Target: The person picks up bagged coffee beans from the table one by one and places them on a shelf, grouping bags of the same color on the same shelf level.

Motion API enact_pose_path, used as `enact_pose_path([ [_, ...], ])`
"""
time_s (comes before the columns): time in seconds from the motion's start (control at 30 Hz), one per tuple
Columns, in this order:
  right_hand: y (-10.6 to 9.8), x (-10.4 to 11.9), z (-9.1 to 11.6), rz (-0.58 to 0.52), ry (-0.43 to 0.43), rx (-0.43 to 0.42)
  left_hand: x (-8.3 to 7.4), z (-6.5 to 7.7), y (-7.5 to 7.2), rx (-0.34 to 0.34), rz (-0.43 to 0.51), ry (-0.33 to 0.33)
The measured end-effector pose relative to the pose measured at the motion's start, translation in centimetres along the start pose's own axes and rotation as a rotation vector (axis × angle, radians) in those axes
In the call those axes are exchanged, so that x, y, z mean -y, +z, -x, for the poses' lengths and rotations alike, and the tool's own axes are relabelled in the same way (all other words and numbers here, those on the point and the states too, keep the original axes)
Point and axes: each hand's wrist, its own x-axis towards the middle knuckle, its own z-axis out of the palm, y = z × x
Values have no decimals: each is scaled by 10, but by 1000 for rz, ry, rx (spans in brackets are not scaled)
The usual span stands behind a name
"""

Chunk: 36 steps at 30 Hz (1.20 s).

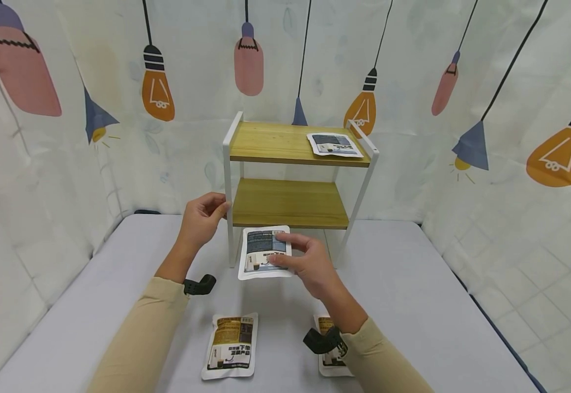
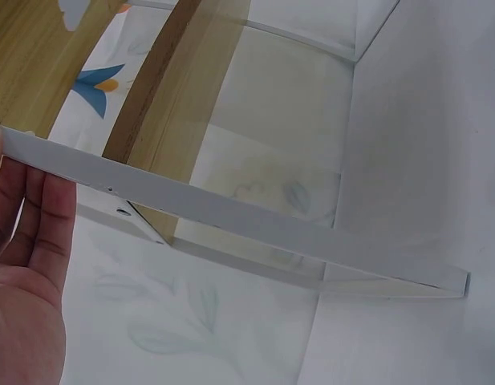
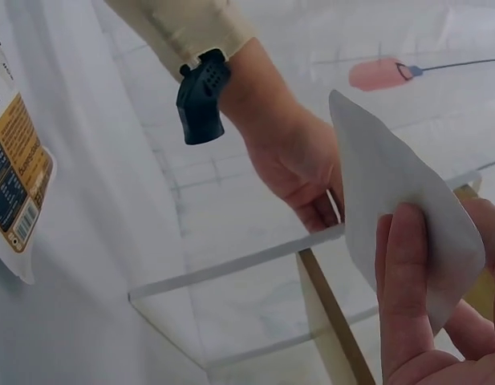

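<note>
A two-tier shelf rack [image 1: 285, 199] with wooden boards and white side frames stands on the table. My left hand [image 1: 202, 218] holds its left front post [image 2: 215, 210], thumb on one side and fingers on the other. In front of the lower board, my right hand [image 1: 310, 267] pinches a white pouch [image 1: 256, 248] with a blue printed label, held above the table. The right wrist view shows the plain white back of this pouch [image 3: 399, 192], fingers pressed against it. Another blue-labelled pouch [image 1: 335, 144] lies on the right of the top board.
Nearer me on the white table [image 1: 403, 273] lies a brown-labelled pouch [image 1: 230, 346]. A second brown-labelled pouch [image 1: 332, 367] is partly hidden under my right forearm. Printed cloth walls [image 1: 192, 153] enclose the table at the back and sides.
</note>
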Motion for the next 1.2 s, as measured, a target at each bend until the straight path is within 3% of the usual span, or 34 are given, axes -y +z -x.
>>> enact_pose_path([
  [0.17, 1, 7, 1, -20, -18, 1, -25, 7, -1, 5, -17, 1],
  [0.27, 1, 11, 2, -27, -26, 1, -32, 10, -2, 6, -16, 16],
  [0.33, 2, 14, 2, -28, -30, 2, -30, 10, -2, 4, -16, 20],
  [0.57, 2, 23, 2, -61, -47, 10, 0, 2, 0, -10, -6, 12],
  [0.73, 2, 27, 2, -81, -58, 18, 4, 1, 0, -12, 11, 25],
  [0.97, 2, 36, 1, -93, -64, 7, -30, 8, -2, 0, -3, 7],
  [1.2, 3, 44, 0, -100, -92, 4, -34, 9, -3, 6, -12, 2],
])
